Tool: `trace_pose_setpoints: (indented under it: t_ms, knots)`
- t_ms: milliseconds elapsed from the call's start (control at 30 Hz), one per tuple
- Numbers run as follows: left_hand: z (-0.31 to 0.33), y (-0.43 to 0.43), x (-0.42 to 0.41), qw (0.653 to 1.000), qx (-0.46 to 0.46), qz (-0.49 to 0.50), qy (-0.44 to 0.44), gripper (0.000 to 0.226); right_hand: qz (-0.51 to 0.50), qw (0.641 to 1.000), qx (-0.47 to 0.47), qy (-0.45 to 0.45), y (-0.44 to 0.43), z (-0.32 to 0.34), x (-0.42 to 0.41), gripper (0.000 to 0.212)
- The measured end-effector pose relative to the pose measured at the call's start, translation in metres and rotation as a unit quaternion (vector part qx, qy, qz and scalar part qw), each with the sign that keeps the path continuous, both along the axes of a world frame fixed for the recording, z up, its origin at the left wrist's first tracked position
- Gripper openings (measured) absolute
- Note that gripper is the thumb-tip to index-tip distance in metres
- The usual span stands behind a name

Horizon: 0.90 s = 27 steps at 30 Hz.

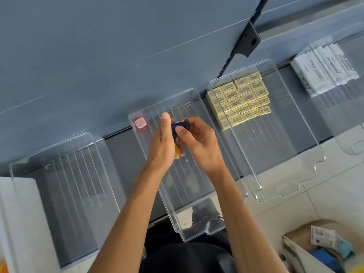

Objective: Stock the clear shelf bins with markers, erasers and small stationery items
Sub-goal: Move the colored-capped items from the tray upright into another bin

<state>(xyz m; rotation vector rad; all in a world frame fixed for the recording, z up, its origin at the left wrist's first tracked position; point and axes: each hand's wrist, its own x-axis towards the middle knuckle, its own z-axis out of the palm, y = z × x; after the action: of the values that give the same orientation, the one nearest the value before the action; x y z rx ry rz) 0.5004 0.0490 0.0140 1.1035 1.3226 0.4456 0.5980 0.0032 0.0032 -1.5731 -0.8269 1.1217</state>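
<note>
Blue item (182,124) best drawn off stack (177,153) and set upright beside red item (140,123) in bin (199,186) back corner, row kept tight. Blue item pinched by right hand (199,142) fingertips; stack clasped in left hand (163,142), thumb raised. Blue item small, dark, blocky, held above bin.

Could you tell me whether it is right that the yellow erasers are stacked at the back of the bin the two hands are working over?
Not quite. The head view shows the yellow erasers stacked at the back of the neighbouring bin to the right, not the middle bin under the left hand and right hand.
</note>
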Motion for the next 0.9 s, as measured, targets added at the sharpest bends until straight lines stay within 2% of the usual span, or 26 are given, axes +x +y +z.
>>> trace_pose_setpoints:
  t_ms: [67,133,200,267,400,533,633,700,733,900]
  knots:
    - [-0.004,-0.002,-0.002,1.0,-0.002,-0.003,0.011,0.053,-0.013,1.0,-0.009,-0.008,-0.005,-0.004,0.002,0.014]
    - [-0.007,-0.002,-0.006,0.999,0.023,-0.015,0.022,0.032,-0.023,0.999,-0.018,-0.013,-0.007,-0.007,0.001,0.018]
    - [-0.009,0.003,-0.011,0.998,0.055,-0.016,0.029,0.015,-0.027,0.999,-0.023,-0.018,-0.008,-0.01,-0.001,0.018]
    - [-0.013,0.007,-0.014,0.996,0.079,-0.014,0.037,0.007,-0.033,0.999,-0.03,-0.022,-0.009,-0.014,-0.004,0.015]
    - [-0.02,0.007,-0.016,0.997,0.074,-0.008,0.031,0.021,-0.052,0.997,-0.052,-0.015,-0.008,-0.017,-0.009,0.02]
    - [-0.015,0.007,-0.016,0.997,0.069,0.026,-0.003,0.019,-0.063,0.993,-0.091,0.046,0.006,-0.02,-0.006,0.036]
    - [-0.015,0.008,-0.019,0.996,0.08,0.041,-0.026,0.023,-0.082,0.989,-0.102,0.072,0.013,-0.021,-0.004,0.024]
    - [-0.017,0.01,-0.019,0.994,0.09,0.041,-0.037,0.025,-0.084,0.99,-0.103,0.056,0.018,-0.023,-0.004,0.012]
    - [-0.018,0.01,-0.019,0.994,0.093,0.04,-0.039,0.025,-0.079,0.991,-0.102,0.042,0.02,-0.023,-0.003,0.012]
    - [-0.014,0.011,-0.02,0.991,0.1,0.066,-0.056,0.019,-0.068,0.989,-0.126,-0.045,0.029,-0.034,-0.007,0.031]
